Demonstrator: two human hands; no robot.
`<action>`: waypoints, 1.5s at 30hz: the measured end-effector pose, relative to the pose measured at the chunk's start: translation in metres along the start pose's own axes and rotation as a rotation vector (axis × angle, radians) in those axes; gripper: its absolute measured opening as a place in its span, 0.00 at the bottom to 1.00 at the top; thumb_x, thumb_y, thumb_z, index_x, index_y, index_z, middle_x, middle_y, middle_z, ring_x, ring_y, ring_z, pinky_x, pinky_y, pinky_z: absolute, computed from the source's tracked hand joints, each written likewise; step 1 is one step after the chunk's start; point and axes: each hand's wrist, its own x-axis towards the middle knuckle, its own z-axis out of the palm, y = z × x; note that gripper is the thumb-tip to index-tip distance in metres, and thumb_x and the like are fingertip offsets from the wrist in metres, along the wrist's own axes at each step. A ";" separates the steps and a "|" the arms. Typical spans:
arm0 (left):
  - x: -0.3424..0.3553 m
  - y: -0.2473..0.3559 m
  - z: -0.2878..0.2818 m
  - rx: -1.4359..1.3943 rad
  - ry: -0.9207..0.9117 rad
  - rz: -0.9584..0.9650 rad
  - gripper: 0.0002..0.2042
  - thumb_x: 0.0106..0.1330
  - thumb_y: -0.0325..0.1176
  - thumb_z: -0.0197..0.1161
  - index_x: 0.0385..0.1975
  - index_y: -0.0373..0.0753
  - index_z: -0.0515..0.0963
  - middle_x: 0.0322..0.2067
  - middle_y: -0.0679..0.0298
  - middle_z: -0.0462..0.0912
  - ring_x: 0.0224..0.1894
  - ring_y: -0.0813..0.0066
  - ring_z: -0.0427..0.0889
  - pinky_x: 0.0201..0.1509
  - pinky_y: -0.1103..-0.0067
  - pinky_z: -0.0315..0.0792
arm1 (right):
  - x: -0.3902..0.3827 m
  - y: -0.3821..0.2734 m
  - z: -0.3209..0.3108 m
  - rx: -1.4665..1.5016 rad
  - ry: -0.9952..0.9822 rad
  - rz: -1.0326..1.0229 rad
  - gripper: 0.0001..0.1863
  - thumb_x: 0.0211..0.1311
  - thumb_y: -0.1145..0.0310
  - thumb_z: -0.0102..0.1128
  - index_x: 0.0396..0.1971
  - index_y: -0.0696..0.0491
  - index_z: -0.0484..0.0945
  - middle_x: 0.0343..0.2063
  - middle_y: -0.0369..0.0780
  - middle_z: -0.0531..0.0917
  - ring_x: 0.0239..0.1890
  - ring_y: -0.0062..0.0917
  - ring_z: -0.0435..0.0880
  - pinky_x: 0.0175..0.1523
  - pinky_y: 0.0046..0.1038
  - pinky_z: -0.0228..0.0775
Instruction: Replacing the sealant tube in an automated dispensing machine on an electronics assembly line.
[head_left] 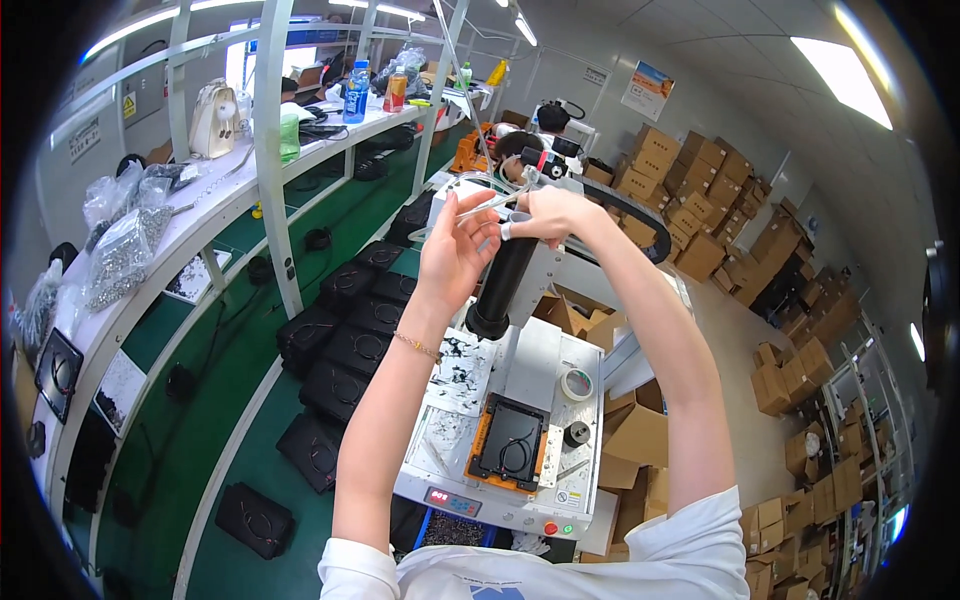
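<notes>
Both my arms are raised over a white benchtop machine (535,340). Held palm up, with its fingers stretched out, my left hand (458,250) is beside the top of a black cylinder (503,280). My right hand (548,215) is closed at the cylinder's upper end, next to a thin clear tube (485,208); what its fingers pinch is too small to make out. Below, an orange fixture (478,450) on the machine's bed holds a black rectangular panel (510,445) with a coiled black cable on it.
A roll of tape (577,384) and a black knob-like part (576,433) sit right of the fixture. Several black panels (335,385) with cables lie to the left. A white shelf bench (190,210) runs along the left; cardboard boxes (700,210) are stacked at right.
</notes>
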 end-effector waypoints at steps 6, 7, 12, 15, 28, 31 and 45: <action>0.009 -0.009 0.004 -0.144 -0.017 -0.041 0.23 0.74 0.48 0.42 0.53 0.34 0.70 0.34 0.62 0.78 0.38 0.73 0.75 0.45 0.76 0.71 | 0.033 0.050 0.010 -0.143 0.321 -0.871 0.34 0.52 0.42 0.55 0.45 0.60 0.74 0.30 0.47 0.84 0.24 0.28 0.85 0.36 0.27 0.78; 0.006 0.003 -0.005 -0.126 0.003 -0.019 0.23 0.74 0.48 0.42 0.53 0.34 0.70 0.34 0.62 0.78 0.38 0.73 0.75 0.45 0.76 0.71 | 0.008 0.009 0.002 -0.089 0.215 -0.445 0.34 0.52 0.42 0.57 0.43 0.60 0.76 0.32 0.45 0.84 0.25 0.29 0.85 0.39 0.29 0.78; 0.010 -0.001 -0.005 -0.162 -0.007 -0.046 0.23 0.74 0.48 0.42 0.54 0.34 0.70 0.34 0.62 0.77 0.37 0.73 0.74 0.44 0.76 0.71 | 0.017 0.019 -0.003 -0.113 -0.034 -0.102 0.37 0.48 0.44 0.62 0.51 0.58 0.72 0.30 0.44 0.84 0.29 0.30 0.85 0.39 0.29 0.77; 0.009 0.003 -0.009 -0.168 -0.004 -0.039 0.23 0.74 0.48 0.42 0.54 0.34 0.69 0.34 0.62 0.77 0.37 0.73 0.74 0.44 0.76 0.70 | 0.001 0.020 -0.013 -0.093 0.030 -0.323 0.36 0.45 0.47 0.65 0.51 0.55 0.73 0.37 0.45 0.82 0.38 0.31 0.83 0.45 0.32 0.74; 0.009 0.005 -0.008 -0.182 -0.012 -0.054 0.23 0.74 0.47 0.42 0.54 0.33 0.69 0.33 0.62 0.76 0.37 0.72 0.74 0.44 0.75 0.70 | 0.015 0.013 -0.008 0.032 -0.124 0.030 0.32 0.44 0.63 0.69 0.53 0.53 0.72 0.49 0.42 0.78 0.49 0.27 0.80 0.54 0.29 0.73; 0.016 -0.013 0.004 -0.224 -0.042 -0.091 0.23 0.74 0.47 0.42 0.54 0.33 0.69 0.33 0.62 0.76 0.37 0.72 0.74 0.44 0.75 0.70 | 0.041 0.087 0.008 -0.253 0.311 -0.829 0.34 0.51 0.47 0.63 0.52 0.58 0.73 0.43 0.44 0.82 0.31 0.28 0.86 0.43 0.27 0.79; 0.009 0.005 -0.012 -0.209 -0.012 -0.062 0.22 0.74 0.47 0.41 0.54 0.34 0.69 0.33 0.61 0.76 0.37 0.71 0.74 0.44 0.74 0.70 | -0.001 0.000 -0.013 0.016 -0.069 -0.062 0.32 0.52 0.48 0.63 0.54 0.50 0.70 0.40 0.41 0.81 0.30 0.27 0.85 0.42 0.25 0.76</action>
